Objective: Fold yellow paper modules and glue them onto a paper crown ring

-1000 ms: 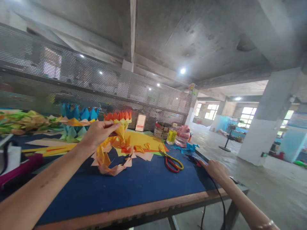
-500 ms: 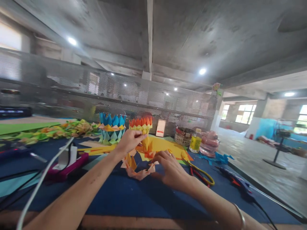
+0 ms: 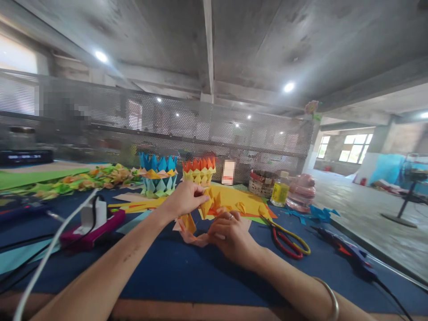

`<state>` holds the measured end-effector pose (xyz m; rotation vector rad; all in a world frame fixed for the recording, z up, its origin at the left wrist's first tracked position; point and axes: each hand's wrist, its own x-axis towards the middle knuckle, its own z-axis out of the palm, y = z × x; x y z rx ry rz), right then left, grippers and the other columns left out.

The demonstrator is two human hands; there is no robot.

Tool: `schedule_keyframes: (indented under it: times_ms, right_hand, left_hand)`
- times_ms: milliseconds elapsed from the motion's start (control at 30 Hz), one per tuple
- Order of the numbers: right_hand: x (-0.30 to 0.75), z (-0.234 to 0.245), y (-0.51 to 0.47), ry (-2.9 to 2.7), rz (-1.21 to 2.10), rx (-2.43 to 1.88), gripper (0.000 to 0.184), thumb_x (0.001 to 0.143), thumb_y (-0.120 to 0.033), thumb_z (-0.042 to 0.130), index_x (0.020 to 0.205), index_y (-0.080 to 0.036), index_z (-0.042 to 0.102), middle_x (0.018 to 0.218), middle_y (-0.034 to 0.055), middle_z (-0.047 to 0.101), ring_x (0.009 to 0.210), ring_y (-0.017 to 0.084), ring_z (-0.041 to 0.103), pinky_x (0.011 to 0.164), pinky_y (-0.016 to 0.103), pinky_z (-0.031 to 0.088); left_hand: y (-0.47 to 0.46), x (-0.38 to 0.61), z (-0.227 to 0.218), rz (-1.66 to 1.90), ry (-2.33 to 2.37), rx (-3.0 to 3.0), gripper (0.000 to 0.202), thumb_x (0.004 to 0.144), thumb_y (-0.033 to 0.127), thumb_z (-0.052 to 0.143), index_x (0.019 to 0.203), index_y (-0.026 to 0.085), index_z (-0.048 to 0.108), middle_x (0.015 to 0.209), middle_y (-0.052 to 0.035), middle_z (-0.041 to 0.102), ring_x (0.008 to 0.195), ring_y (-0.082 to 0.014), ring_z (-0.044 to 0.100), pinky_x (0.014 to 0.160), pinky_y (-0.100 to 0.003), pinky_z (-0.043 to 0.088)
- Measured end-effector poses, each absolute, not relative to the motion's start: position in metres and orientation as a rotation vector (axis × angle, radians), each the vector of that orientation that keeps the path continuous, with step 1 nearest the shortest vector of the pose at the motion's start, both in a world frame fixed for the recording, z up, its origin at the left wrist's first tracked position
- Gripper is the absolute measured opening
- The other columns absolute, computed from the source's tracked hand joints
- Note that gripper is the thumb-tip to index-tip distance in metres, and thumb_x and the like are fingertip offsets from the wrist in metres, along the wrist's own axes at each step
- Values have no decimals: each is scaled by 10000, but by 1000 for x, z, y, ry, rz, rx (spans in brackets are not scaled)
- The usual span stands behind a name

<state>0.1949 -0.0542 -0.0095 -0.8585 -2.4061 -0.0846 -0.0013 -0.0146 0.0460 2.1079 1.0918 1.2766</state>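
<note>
My left hand (image 3: 187, 198) pinches a yellow folded paper piece (image 3: 207, 204) between thumb and fingers, above a ring of joined folded paper. This pale pink paper ring (image 3: 193, 238) lies on the blue mat, with a yellow folded piece (image 3: 189, 223) standing in its left side. At its right side my right hand (image 3: 234, 232) curls its fingers around the pink paper; the fingertips are partly hidden. Behind my hands stand a blue folded-paper basket (image 3: 158, 176) and an orange and yellow one (image 3: 199, 168).
Yellow paper sheets (image 3: 247, 198) lie behind my right hand. To the right are scissors (image 3: 290, 240), a glue gun (image 3: 349, 252), a yellow-labelled bottle (image 3: 280, 191) and a woven basket (image 3: 261, 185). A magenta power strip (image 3: 90, 229) and loose folded pieces (image 3: 100, 178) occupy the left.
My right hand has closed in on the ring's right side, with its fingers now curled there. My left hand and its yellow piece are slightly lower relative to the baskets. The view has shifted slightly.
</note>
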Motion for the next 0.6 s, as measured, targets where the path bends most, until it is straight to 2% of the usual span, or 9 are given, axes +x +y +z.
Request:
schedule_keyframes:
  times_ms: [100,200,400,600]
  right_hand:
    - [197,-9,-53,-2366,-84,-973,32,831,-238,713,802,-228,704,871,5,725,951,186,589,884,342,318]
    - [197,-9,-52,-2363,-90,-1027,53,799,-243,749,792,-218,702,855,7,718,938,188,587,878,343,322]
    - [199,-9,-50,-2357,-92,-1007,68,797,-261,750,779,-213,707,836,17,716,931,197,592,858,343,340]
    - [201,-13,-47,-2311,-83,-1045,63,790,-261,756,771,-222,710,800,3,711,920,193,601,834,331,344]
  left_hand:
    - [-23,3,48,1220,1159,2275,367,690,274,592,403,210,372,398,52,381,422,-104,360,456,-257,243]
    - [-30,9,49,1193,1194,2393,355,719,264,552,427,212,357,427,41,389,451,-113,371,479,-272,241]
    - [-34,15,45,1062,1239,2477,297,666,235,539,429,217,360,435,34,422,448,-118,402,477,-275,250]
    - [-34,14,43,906,1241,2480,231,656,252,499,453,213,395,434,52,390,440,-108,362,457,-263,232]
